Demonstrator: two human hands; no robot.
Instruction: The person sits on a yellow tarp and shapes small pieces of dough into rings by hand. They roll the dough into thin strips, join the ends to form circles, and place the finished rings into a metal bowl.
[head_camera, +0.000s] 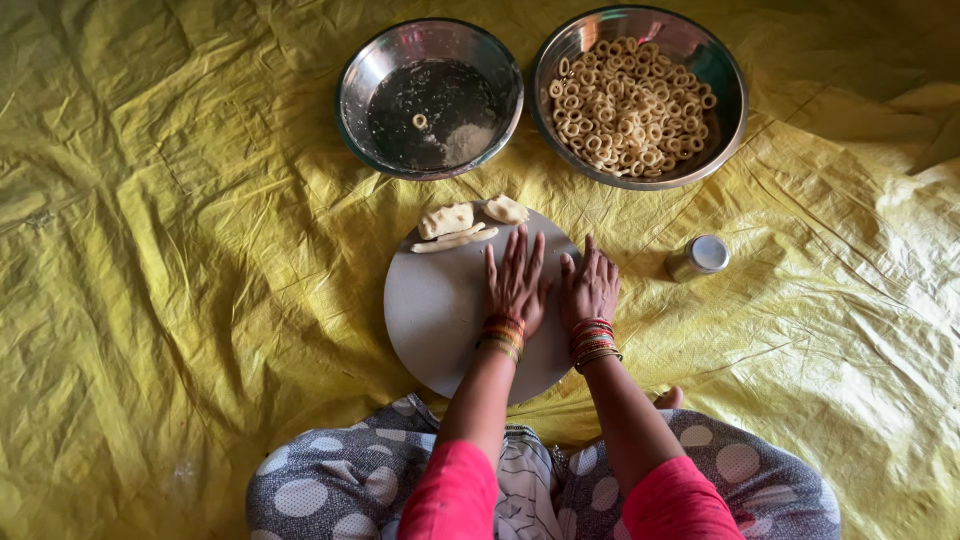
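Board (440, 310) — round and grey — lies on the yellow sheet (150, 250) before your knees, with both hands flat on it: left hand (516, 282) and right hand (589, 288) side by side, fingers straight and close, palms down. Dough pieces (458, 225) sit at the board's far edge. Beyond stand two steel bowls — one nearly empty (430, 98), one holding dough rings (632, 105). A small tin (698, 257) lies to your right.

Both forearms reach forward, left hand (516, 283) and right hand (589, 288) flat, palms down, side by side.
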